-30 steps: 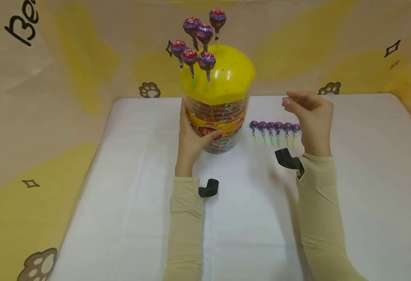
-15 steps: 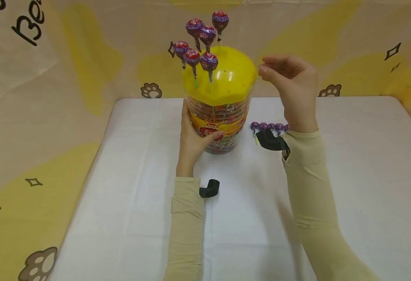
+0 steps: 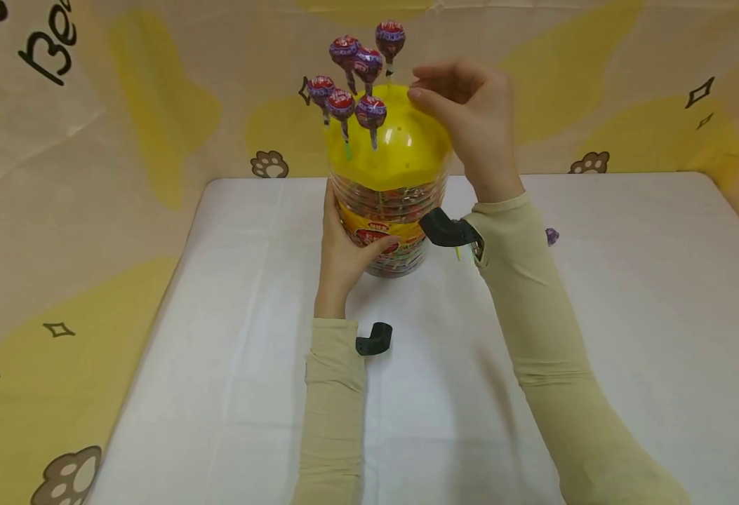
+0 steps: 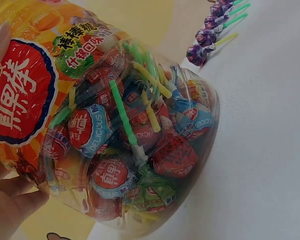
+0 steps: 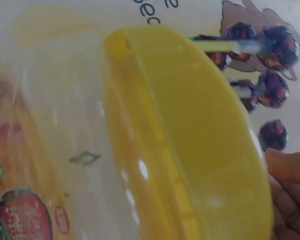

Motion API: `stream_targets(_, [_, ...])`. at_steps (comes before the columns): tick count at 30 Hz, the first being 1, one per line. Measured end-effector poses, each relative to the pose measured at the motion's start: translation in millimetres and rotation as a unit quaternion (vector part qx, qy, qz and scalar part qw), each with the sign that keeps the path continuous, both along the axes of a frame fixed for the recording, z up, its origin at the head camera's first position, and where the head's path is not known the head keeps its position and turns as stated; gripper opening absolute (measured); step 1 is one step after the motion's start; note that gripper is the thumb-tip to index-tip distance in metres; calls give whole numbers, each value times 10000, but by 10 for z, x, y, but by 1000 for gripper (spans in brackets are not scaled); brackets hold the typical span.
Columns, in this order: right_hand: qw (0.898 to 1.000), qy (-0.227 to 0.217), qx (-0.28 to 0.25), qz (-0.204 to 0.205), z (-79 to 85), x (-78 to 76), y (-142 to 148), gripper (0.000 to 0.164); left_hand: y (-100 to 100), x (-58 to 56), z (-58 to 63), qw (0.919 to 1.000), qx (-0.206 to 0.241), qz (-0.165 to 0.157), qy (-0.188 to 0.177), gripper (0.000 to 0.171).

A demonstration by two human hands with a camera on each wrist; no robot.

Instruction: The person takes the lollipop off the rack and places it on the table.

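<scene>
In the head view my left hand grips the side of a clear plastic candy jar. The jar has a yellow domed lid. Several purple-and-red wrapped lollipops stand on their sticks in the lid's left and back part. My right hand is at the lid's right back, thumb and fingers bent towards each other, with nothing visible between them. In the right wrist view its thumb is beside the lid edge, close to a lollipop head. Through the jar wall, the left wrist view shows mixed lollipops.
On the white table, a row of purple lollipops lies right of the jar. In the head view the right sleeve hides most of that row, with one lollipop showing beyond it. A patterned backdrop rises behind.
My right hand has moved up and left, from above the row of lollipops to the lid's right back. The left hand and jar stay nearly still.
</scene>
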State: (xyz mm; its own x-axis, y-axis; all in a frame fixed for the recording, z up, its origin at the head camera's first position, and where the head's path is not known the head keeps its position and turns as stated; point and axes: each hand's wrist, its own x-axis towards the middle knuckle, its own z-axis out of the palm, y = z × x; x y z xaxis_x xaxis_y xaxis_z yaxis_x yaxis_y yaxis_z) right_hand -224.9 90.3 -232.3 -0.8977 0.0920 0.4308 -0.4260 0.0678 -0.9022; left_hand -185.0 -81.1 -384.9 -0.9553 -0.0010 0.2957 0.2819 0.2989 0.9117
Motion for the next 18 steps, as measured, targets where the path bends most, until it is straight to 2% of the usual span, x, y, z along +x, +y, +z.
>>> stream_targets(10, [9976,222,622,-204,68,-97,-213,22,-7,-9,-5,9999,-59,21,-121,111])
stream_targets(18, [9953,174,855,-409,72,-144,-254,23,-13,2,15,9995,-121,71,-295,111])
